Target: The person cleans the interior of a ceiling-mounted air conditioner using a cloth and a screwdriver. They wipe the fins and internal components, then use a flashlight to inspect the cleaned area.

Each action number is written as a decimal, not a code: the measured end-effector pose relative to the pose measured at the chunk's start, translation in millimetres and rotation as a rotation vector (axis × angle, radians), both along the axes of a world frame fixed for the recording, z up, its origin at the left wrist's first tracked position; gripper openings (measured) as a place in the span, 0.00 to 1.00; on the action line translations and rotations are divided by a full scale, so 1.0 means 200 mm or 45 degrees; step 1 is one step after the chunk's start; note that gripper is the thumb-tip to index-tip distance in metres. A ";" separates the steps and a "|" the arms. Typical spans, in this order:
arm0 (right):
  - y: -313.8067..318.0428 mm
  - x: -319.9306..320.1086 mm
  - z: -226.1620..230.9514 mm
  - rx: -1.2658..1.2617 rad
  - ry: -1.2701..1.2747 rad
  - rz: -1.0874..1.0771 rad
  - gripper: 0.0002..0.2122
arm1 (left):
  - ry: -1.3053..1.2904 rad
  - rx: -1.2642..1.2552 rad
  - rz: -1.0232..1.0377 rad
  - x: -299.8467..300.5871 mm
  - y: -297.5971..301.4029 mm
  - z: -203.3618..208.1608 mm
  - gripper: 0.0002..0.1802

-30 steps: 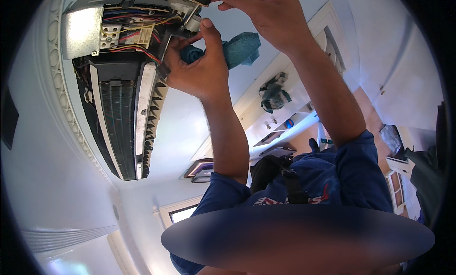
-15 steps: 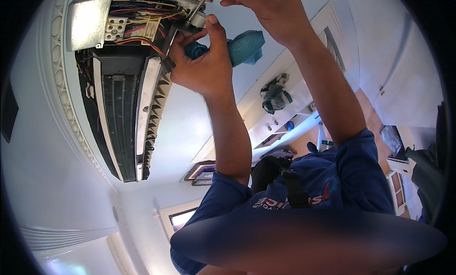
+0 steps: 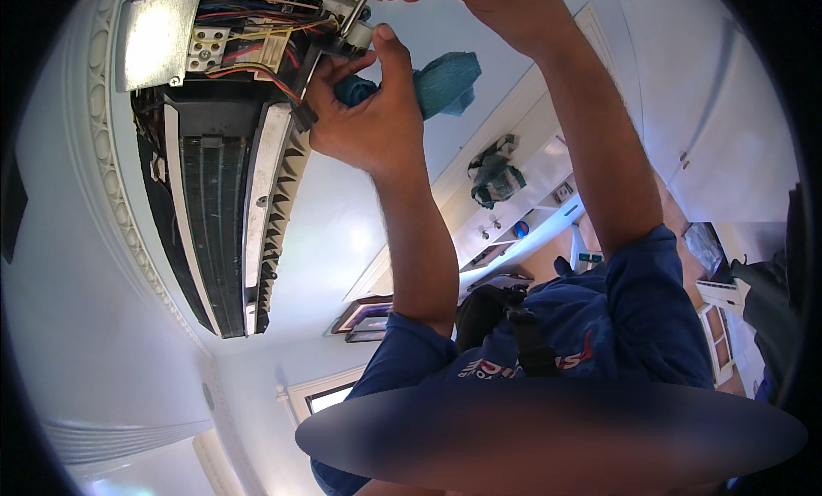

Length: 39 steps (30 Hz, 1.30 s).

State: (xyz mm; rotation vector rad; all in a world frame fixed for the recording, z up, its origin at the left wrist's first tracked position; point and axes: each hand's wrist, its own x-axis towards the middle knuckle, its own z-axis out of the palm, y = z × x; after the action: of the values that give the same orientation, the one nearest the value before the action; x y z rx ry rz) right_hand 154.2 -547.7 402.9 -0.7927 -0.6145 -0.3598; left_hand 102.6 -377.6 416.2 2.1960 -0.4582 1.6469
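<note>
At the top of the head view, an opened wall air conditioner (image 3: 210, 196) shows its fins, coloured wires and a white terminal block (image 3: 205, 50). My left hand (image 3: 368, 115) is at the unit's right end, closed around a bunched teal cloth (image 3: 447, 83). Its thumb and fingertips are against a small light-coloured cylindrical motor (image 3: 360, 36) on a dark bracket. My right hand (image 3: 505, 16), partly cut off by the upper edge, grips a screwdriver (image 3: 353, 16) by its black and yellow handle. The shaft points down at the motor; its tip's exact contact is hard to see.
A shiny metal cover (image 3: 158, 42) sits at the unit's upper left, near the moulded ceiling trim (image 3: 107, 110). White cabinets (image 3: 548, 188) with a dark patterned cloth (image 3: 497, 175) stand behind my arms. Framed pictures (image 3: 364, 319) are lower on the wall.
My right hand and the screwdriver have shifted slightly up and right in the view. The left hand keeps its hold at the motor and cloth.
</note>
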 end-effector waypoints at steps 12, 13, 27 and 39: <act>0.04 0.03 -0.02 0.326 -0.297 0.102 0.16 | 0.005 0.005 -0.020 0.00 0.01 0.00 0.24; 0.05 0.02 -0.02 0.321 -0.271 0.088 0.16 | -0.016 0.033 -0.002 0.00 0.01 0.00 0.24; 0.12 -0.06 0.05 0.266 0.049 -0.090 0.24 | -0.019 0.039 0.019 0.00 0.01 0.01 0.23; 0.14 -0.07 0.02 0.318 -0.054 -0.069 0.22 | 0.089 -0.108 -0.035 -0.02 -0.01 0.01 0.25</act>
State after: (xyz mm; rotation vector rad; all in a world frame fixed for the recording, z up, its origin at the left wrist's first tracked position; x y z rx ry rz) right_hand 139.9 -519.3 406.8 -0.5645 -0.5758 -0.4940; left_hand 98.7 -379.4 418.7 2.1678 -0.3904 1.5412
